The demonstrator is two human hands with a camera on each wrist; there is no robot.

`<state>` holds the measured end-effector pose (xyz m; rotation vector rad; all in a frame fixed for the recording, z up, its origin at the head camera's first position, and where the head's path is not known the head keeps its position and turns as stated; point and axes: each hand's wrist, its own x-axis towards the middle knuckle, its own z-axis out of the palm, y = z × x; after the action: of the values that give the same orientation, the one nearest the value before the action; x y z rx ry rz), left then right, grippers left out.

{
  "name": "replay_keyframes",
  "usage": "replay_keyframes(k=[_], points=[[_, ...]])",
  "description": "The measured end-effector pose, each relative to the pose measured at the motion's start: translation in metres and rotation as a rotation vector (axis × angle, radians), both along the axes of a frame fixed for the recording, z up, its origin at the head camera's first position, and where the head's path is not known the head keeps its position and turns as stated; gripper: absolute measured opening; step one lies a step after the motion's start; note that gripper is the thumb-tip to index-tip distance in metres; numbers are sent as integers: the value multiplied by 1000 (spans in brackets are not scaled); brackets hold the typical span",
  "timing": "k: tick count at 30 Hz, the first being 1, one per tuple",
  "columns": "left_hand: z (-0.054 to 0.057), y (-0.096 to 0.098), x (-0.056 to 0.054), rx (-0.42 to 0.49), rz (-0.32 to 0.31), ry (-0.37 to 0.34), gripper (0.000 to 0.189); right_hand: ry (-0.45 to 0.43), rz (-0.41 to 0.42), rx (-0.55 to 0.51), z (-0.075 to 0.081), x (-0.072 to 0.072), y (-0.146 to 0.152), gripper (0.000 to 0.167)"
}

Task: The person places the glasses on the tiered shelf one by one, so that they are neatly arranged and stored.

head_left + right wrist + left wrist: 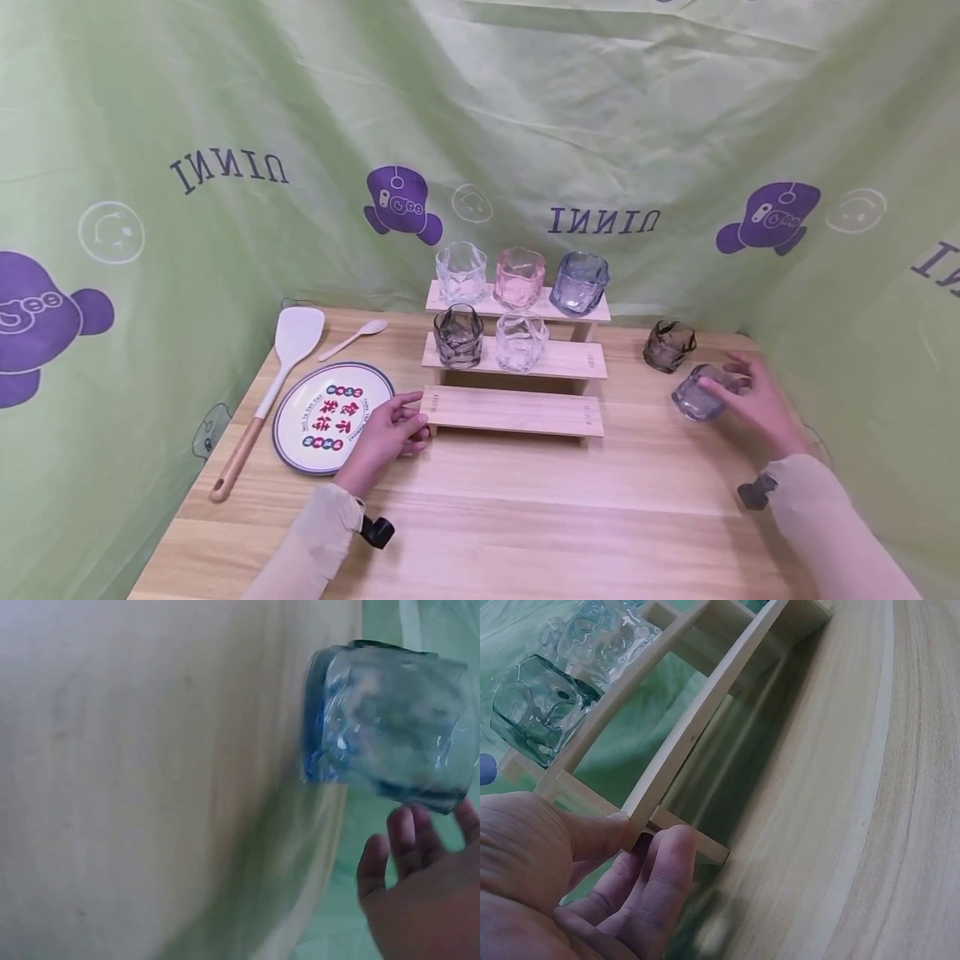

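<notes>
In the head view, my left hand pinches the left end of the lowest step of a three-step wooden display stand. The left wrist view shows the thumb on top of the board and fingers curled beneath it. Over at the right, my right hand is at a blue-grey glass, thumb and fingers spread about its near side. The right wrist view has the fingertips right at the edge of that glass, not wrapped round it. A dark brown glass stands just behind.
Clear, pink and blue-grey glasses stand on the top step. The middle step bears a dark glass and a clear glass. Leftward lie a plate, a spatula and a small spoon. Green curtain surrounds the table.
</notes>
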<state>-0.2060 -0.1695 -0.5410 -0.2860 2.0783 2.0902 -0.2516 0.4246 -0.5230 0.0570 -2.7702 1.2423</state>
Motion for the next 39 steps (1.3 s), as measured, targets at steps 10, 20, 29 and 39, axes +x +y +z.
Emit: replay_keyframes(k=[10,20,29,39], points=[[0,-1,0,1,-5,-4,49,-74,-63,-169,-19,5,-23,93],[1,-1,-1,20,-8,-7,51,-140,-210,-292,-12,18,-41,110],[-1,1,-1,35,-17,-9,51,-129,-55,-140,-19,16,-17,108],[-2,-1,-1,45,-5,-11,50,-88,-160,-242,-19,13,-39,100]])
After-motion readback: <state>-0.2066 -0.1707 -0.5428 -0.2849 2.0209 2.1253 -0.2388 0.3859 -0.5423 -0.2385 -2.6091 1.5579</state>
